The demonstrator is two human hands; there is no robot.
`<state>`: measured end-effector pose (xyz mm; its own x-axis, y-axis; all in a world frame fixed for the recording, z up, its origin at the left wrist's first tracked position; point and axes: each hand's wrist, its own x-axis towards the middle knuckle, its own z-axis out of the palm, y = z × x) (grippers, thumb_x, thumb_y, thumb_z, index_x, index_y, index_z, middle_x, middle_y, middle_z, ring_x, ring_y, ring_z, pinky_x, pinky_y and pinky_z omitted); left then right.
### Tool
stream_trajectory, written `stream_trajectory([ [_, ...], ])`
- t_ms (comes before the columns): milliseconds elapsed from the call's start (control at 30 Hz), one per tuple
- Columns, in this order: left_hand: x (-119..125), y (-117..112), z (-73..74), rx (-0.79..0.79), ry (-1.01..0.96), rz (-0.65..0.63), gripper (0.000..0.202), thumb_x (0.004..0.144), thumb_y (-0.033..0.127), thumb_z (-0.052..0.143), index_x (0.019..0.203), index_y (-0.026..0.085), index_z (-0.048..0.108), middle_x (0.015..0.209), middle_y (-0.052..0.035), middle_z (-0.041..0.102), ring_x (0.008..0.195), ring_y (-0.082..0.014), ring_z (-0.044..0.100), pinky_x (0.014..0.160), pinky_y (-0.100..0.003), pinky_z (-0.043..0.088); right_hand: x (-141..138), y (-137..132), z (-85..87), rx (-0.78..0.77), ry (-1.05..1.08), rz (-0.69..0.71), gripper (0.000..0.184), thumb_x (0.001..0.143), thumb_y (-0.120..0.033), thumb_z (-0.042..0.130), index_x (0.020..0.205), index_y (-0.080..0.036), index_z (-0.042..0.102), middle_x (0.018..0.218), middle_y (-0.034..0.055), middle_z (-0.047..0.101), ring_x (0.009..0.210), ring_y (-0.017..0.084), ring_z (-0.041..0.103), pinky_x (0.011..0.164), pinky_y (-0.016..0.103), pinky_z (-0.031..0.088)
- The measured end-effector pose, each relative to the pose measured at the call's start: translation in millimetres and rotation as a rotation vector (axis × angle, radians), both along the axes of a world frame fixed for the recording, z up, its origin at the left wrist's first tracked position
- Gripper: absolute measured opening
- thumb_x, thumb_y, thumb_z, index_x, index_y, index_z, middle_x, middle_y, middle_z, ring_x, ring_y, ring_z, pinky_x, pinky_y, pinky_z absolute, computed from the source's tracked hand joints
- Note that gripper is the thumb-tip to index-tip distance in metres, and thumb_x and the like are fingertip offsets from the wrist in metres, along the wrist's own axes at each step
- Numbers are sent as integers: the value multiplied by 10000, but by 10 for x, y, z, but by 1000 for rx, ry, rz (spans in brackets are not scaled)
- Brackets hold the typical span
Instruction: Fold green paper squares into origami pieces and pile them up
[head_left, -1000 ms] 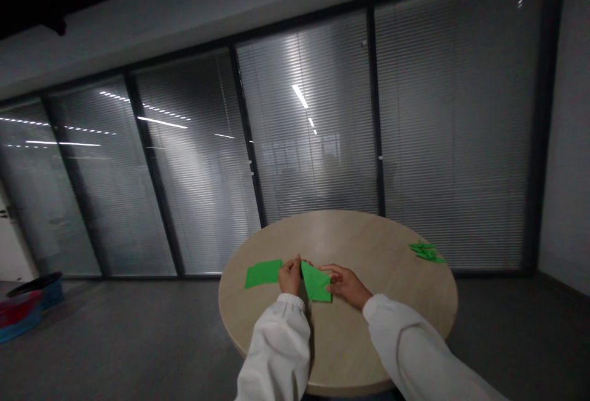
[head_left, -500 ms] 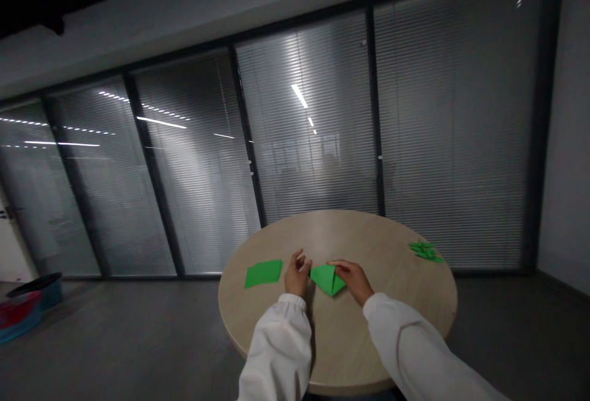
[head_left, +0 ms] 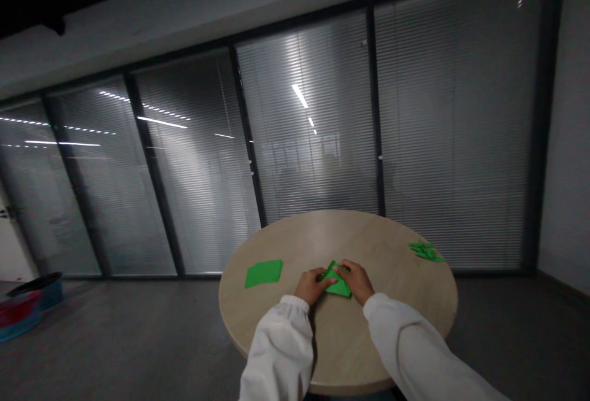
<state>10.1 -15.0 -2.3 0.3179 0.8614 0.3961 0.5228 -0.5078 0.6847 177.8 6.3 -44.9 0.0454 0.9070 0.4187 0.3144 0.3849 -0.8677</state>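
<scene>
A folded green paper triangle (head_left: pixel 338 283) lies on the round wooden table (head_left: pixel 369 339) in front of me. My left hand (head_left: pixel 312 285) rests on its left edge, fingers pressed down on the paper. My right hand (head_left: pixel 355 279) lies over its right side, fingertips pinching the top corner. Both arms wear white sleeves. A flat green paper square (head_left: pixel 263 272) lies to the left of my left hand, untouched.
A small pile of folded green paper pieces (head_left: pixel 426 251) sits at the table's far right edge. Glass walls with closed blinds stand behind the table. A dark tub (head_left: pixel 34 287) lies on the grey floor at far left.
The green sheet was held up and partly open a second ago. It has since been folded into a smaller triangle and laid flat. Both hands have closed in and now press on it.
</scene>
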Motion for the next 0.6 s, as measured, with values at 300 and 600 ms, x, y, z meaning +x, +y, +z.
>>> stream_trajectory([
  [300, 1, 54, -31, -91, -92, -15, 424, 681, 550, 597, 542, 150, 596, 481, 47, 406, 504, -107, 351, 488, -223, 248, -13, 7, -8, 12, 119, 8, 398, 689, -447, 651, 1032, -252, 593, 826, 0, 655, 723, 172, 596, 643, 263, 451],
  [600, 4, 41, -14, -11, -122, 10, 323, 725, 452, 560, 664, 146, 645, 532, 36, 461, 540, -121, 400, 530, -230, 275, -34, 107, -122, -56, 305, 140, 554, 655, -332, 637, 1164, -227, 446, 910, 22, 646, 761, 176, 611, 647, 281, 475],
])
